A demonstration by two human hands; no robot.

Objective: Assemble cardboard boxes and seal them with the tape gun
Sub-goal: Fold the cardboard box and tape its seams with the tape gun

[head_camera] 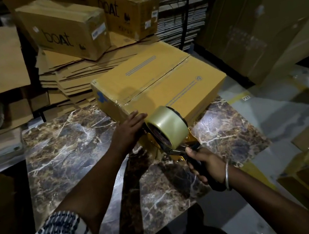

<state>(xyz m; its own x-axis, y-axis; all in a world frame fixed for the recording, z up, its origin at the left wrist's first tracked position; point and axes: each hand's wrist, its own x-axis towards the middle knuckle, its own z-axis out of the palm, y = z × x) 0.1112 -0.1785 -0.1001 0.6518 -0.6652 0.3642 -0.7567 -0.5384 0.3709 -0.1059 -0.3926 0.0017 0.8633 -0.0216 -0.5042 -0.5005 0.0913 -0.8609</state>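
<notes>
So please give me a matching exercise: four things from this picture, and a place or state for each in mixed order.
Things:
1. left hand
2. right hand
3. yellow box
4. boat boxes

States:
A. stands on the marble table
B. grips the tape gun handle
C. lie on flat cardboard stacks
D. fingers straight against the box's near end

Pairs: 1-D, 2-B, 3-A, 4-C
</notes>
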